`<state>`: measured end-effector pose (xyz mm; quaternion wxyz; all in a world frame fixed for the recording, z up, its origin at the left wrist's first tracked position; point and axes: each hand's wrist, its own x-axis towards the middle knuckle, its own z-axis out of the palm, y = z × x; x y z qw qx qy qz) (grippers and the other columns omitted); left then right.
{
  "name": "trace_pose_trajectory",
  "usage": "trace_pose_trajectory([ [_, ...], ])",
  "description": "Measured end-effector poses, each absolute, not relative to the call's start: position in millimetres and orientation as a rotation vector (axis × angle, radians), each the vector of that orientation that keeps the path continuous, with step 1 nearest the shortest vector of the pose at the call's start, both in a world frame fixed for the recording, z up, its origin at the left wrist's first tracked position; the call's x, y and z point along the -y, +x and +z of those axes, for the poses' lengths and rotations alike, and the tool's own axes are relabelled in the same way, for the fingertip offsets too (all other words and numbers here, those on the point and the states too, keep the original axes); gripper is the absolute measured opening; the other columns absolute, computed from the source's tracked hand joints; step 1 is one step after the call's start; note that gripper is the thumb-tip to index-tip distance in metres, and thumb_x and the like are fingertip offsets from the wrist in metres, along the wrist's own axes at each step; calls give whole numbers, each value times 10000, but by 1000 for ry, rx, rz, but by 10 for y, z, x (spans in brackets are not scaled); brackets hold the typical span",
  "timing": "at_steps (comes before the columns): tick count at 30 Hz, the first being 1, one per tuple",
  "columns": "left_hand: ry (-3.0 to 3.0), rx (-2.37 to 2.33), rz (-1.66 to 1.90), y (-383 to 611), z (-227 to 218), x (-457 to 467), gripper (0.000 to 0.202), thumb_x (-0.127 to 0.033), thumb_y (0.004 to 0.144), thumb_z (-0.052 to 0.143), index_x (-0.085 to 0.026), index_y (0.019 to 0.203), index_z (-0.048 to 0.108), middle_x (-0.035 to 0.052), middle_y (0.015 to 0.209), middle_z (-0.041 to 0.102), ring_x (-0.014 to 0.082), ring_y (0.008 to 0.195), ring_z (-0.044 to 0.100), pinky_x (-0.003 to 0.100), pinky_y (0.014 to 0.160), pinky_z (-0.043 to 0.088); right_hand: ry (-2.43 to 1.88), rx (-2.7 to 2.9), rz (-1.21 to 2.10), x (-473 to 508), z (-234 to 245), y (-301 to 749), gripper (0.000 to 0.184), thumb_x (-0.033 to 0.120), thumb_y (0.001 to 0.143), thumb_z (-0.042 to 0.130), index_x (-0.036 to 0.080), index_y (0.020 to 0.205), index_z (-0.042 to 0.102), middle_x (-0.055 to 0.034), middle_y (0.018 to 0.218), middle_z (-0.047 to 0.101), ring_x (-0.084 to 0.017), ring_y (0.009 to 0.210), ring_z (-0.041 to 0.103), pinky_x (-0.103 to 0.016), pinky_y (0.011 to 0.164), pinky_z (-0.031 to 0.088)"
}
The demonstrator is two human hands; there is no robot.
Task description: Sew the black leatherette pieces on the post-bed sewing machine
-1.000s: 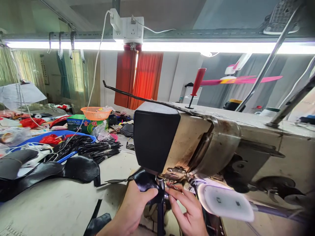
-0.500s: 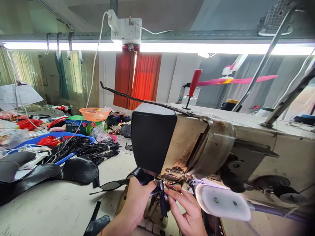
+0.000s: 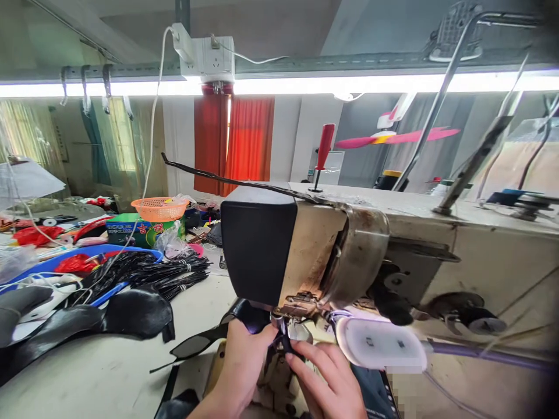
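A sewing machine (image 3: 257, 250) with a black end cover fills the middle of the view. Beneath its head, by the presser foot, my left hand (image 3: 244, 358) closes on a shiny black leather piece (image 3: 251, 315), thumb toward the needle area. One narrow end of that piece sticks out to the left over the table. Just right of the foot, the bent fingers of my right hand (image 3: 329, 375) pinch a narrow black strip (image 3: 287, 343). The needle tip is hidden, and I cannot tell whether strip and piece are joined.
A lit white lamp (image 3: 379, 343) hangs close to my right hand. More black leather pieces (image 3: 137, 313) and a bundle of black strips (image 3: 174, 273) lie left, beside a blue tray (image 3: 151, 254). A dark screen (image 3: 371, 390) lies at lower right. A red-handled screwdriver (image 3: 325, 145) stands on the machine.
The view has shifted, so the machine appears farther left. My right fingers have come nearer the presser foot and now cover the strip's lower end, which hung free before.
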<state>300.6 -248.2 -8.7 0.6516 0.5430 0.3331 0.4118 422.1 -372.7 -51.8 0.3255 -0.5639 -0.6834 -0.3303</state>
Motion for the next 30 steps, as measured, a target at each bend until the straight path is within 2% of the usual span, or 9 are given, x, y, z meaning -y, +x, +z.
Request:
trace_pose_trajectory([
  [6,1325,-842,882,2994,-97,2515,312,-337,667,760,-95,862,735,94,758,743,243,695,656,308,655,502,-1417,1772,-1007,3674,-432,4103,215,135,945,535,173,1077,701,-90,979,775,-206,824,684,-342,711,548],
  [11,1302,-744,924,3034,-61,2478,303,-347,661,784,-104,838,744,98,803,752,251,767,670,319,753,512,-1419,1760,-954,3649,-479,4113,301,95,933,501,159,1174,670,-112,1050,761,-236,939,691,-362,764,561],
  [16,1214,-649,933,3052,-22,2439,346,-349,595,839,-108,828,753,112,816,759,282,817,684,341,795,519,-1409,1738,-936,3628,-512,4140,356,73,915,502,170,1225,649,-112,1049,762,-236,942,700,-369,787,562],
  [20,1209,-622,923,3049,-14,2427,400,-356,595,839,-106,895,756,120,876,762,293,844,687,354,811,521,-1381,1721,-902,3620,-527,4131,359,45,898,512,159,1203,664,-113,1076,753,-243,967,692,-366,799,554],
  [25,1153,-628,881,3034,13,2451,388,-351,583,856,-109,865,746,117,882,759,312,892,684,367,842,520,-1395,1749,-889,3640,-526,4120,337,54,895,520,152,1177,676,-114,1063,758,-230,952,696,-345,774,562],
  [28,847,-563,775,2919,-60,2454,369,-339,675,814,-121,955,713,121,976,745,287,959,679,349,876,524,-1412,1732,-924,3665,-520,4149,334,83,913,499,182,1176,680,-104,1053,762,-226,943,702,-344,765,567],
  [30,511,-534,625,2781,-159,2407,405,-392,781,728,-76,1027,665,170,1010,718,269,957,687,341,883,534,-1409,1730,-956,3681,-523,4184,340,102,901,514,203,1175,689,-104,1050,763,-229,942,709,-332,747,578],
])
